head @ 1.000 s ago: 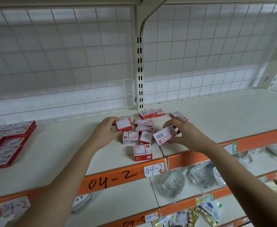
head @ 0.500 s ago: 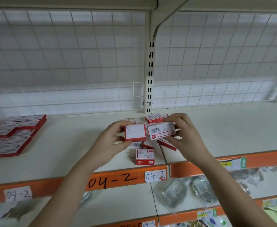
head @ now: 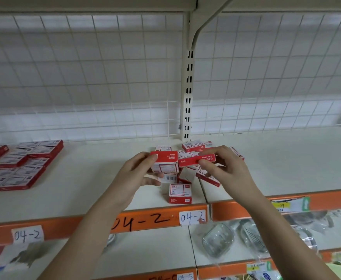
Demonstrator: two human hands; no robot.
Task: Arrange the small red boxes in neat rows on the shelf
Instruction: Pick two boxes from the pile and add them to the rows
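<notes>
Two bare hands raised above the white shelf board (head: 80, 190), each holding one small red-and-white cardboard box. Left hand (head: 133, 178): fingers and thumb curled round an upright box (head: 164, 161), red top face up, white label face toward camera. Right hand (head: 224, 170): thumb and fingers pinch a second box (head: 196, 160) by its long edges, red side face toward camera, tilted slightly. Held boxes nearly touching, side by side

Below and behind the hands: loose heap of the same red boxes (head: 192, 147) on the shelf, near the slotted white upright (head: 188, 93). One stacked pair (head: 180, 193) stands near the orange front rail (head: 141, 220), just above a paper tag marked 04-2 (head: 192, 218)

Far left of the shelf: flat red boxes already laid in rows (head: 24, 164), edges touching

Wire grid back panel (head: 84, 77) behind
</notes>
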